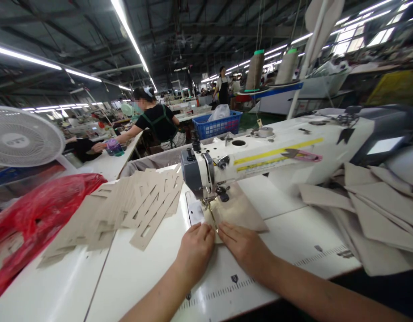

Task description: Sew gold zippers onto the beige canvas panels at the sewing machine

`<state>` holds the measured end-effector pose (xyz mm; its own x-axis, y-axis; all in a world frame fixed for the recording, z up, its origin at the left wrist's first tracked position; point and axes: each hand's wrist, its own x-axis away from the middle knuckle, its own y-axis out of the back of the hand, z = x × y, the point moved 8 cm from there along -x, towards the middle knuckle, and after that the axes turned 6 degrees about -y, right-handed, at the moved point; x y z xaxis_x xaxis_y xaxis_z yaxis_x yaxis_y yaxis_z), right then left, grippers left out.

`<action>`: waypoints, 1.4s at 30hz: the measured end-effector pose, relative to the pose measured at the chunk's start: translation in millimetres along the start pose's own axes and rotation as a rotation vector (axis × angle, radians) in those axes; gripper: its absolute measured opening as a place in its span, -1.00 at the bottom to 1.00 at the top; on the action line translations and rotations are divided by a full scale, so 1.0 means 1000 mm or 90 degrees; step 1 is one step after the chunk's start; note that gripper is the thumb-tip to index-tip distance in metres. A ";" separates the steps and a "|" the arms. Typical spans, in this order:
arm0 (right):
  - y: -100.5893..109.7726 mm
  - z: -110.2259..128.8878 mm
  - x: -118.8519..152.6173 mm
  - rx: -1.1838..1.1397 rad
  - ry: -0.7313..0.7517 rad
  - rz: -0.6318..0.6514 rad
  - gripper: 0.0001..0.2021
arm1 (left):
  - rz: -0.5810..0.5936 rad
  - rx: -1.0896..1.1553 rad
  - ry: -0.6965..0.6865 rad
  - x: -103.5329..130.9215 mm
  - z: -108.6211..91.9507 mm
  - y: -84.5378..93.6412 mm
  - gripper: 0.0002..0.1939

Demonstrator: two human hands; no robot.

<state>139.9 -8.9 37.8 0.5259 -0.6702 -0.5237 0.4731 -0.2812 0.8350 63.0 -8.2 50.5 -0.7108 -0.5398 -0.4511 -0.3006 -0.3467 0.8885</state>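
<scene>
A beige fabric piece (243, 208) lies flat under the needle area (209, 200) of a white sewing machine (276, 163). My left hand (197, 250) is at the near edge of the fabric, its fingers curled and pressed together there. Just to its right, my right hand (248, 250) lies with its fingers stretched out flat on the fabric. A thin brass-coloured guide (213, 218) runs between the two hands toward the needle. What sits beneath my left fingertips is hidden.
Beige slotted strips (155, 210) are piled on the left, beside a red plastic bag (58, 201). More beige panels (377, 210) are heaped at right. Pink-handled snips (303, 155) rest on the machine. Behind stand a fan (23, 136), a blue basket (218, 127) and a co-worker (157, 120).
</scene>
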 end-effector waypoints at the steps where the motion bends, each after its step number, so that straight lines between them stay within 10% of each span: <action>1: -0.001 0.003 0.004 0.031 0.026 -0.026 -0.61 | -0.005 -0.005 -0.007 0.001 -0.001 0.000 -0.79; 29: -0.012 -0.025 -0.043 0.001 0.015 -0.109 -0.78 | -0.115 0.061 0.050 -0.016 0.057 -0.010 -0.77; 42: -0.008 -0.022 -0.034 0.008 0.040 -0.121 -0.63 | -0.092 0.062 0.009 -0.009 0.039 -0.008 -0.75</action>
<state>133.7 31.9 45.1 0.4718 -0.5602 -0.6809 0.5588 -0.4074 0.7224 47.1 29.4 50.8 -0.6463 -0.5009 -0.5757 -0.4604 -0.3457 0.8176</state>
